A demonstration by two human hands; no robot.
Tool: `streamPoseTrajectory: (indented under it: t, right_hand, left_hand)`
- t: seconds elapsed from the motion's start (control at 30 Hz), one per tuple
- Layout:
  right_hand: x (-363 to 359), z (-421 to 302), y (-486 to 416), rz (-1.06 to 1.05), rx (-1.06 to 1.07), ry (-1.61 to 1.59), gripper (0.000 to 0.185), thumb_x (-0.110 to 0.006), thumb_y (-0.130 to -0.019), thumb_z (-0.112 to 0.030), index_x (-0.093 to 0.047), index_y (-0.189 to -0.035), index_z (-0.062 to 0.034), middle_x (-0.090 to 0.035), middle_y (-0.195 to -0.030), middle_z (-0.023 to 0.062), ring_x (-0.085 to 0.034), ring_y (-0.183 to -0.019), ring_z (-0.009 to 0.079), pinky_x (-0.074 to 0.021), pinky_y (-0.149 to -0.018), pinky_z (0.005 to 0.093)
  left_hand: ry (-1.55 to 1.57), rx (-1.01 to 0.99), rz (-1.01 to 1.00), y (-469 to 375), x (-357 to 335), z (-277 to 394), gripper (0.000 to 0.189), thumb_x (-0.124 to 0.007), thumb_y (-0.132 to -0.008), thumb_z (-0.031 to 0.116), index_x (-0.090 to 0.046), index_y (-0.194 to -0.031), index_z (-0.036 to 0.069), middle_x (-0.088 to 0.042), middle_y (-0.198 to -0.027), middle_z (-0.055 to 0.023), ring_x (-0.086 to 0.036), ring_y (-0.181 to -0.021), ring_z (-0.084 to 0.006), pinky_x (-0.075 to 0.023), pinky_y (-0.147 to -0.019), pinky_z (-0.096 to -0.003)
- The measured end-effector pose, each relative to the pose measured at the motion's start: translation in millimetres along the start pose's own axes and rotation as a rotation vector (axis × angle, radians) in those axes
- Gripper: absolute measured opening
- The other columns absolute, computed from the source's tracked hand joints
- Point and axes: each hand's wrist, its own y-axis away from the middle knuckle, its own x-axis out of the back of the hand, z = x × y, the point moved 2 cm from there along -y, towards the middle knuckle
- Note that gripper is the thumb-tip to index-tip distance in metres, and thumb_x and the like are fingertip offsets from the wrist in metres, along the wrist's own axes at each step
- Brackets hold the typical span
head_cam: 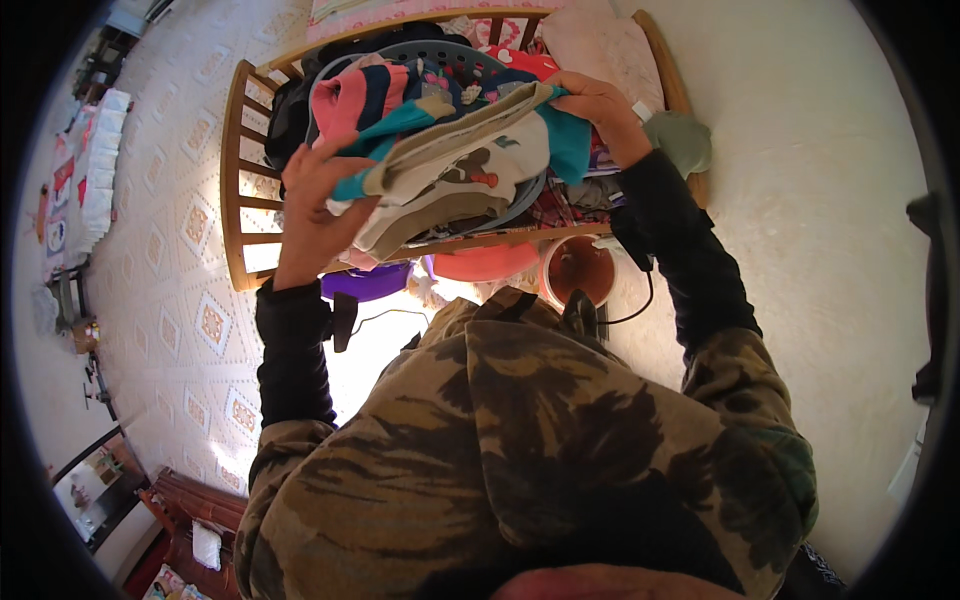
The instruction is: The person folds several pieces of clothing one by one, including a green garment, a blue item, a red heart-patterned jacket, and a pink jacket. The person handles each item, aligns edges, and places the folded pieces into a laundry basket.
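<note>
A white sweatshirt [450, 176] with a beige ribbed hem, teal parts and a dark printed figure is stretched between my two hands. My left hand [319, 199] grips its edge at the left, thumb and fingers pinched on the cloth. At the upper right, my right hand [596, 109] pinches the other end of the ribbed edge by the teal cloth. Beneath and behind it is a grey plastic laundry basket [442, 51] with round holes. A pink and navy knitted garment [352, 97] and a dark blue garment with flowers [431, 79] lie in the basket.
The basket rests in a wooden slatted crib [238, 169] among more clothes and a pink pillow [600, 52]. A grey-green cloth item [679, 142] hangs at the crib's right end. Close below the crib are a reddish bucket [577, 270], a red basin [487, 262] and a purple basin [367, 283].
</note>
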Motion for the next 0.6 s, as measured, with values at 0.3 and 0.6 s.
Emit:
streamPoseTrajectory:
  t: [0.3,0.6]
  right_hand:
    - [-21.1,-116.7,6.5,-0.059,0.26,0.322,0.025,-0.052,-0.08,-0.014,-0.061,-0.1,-0.0016,-0.059,-0.102,0.0086,-0.057,-0.091,0.0155,-0.045,-0.082,0.0243]
    - [-54.5,-86.4,-12.1,0.043,-0.07,-0.337,0.023,-0.055,-0.082,-0.015,-0.056,-0.102,-0.0042,-0.057,-0.096,0.004,-0.055,-0.088,0.0109,-0.0463,-0.078,0.0245]
  left_hand:
    - [0.721,0.219,0.147,-3.3,62.6,31.9,0.015,-0.062,-0.082,0.008,-0.058,-0.095,0.001,-0.056,-0.081,0.0013,-0.053,-0.078,-0.0072,-0.0421,-0.069,-0.0206]
    - [0.807,0.469,0.332,-20.3,41.4,30.8,0.01,-0.06,-0.087,0.016,-0.056,-0.088,0.007,-0.058,-0.079,0.0037,-0.051,-0.069,-0.0016,-0.0416,-0.061,-0.0173]
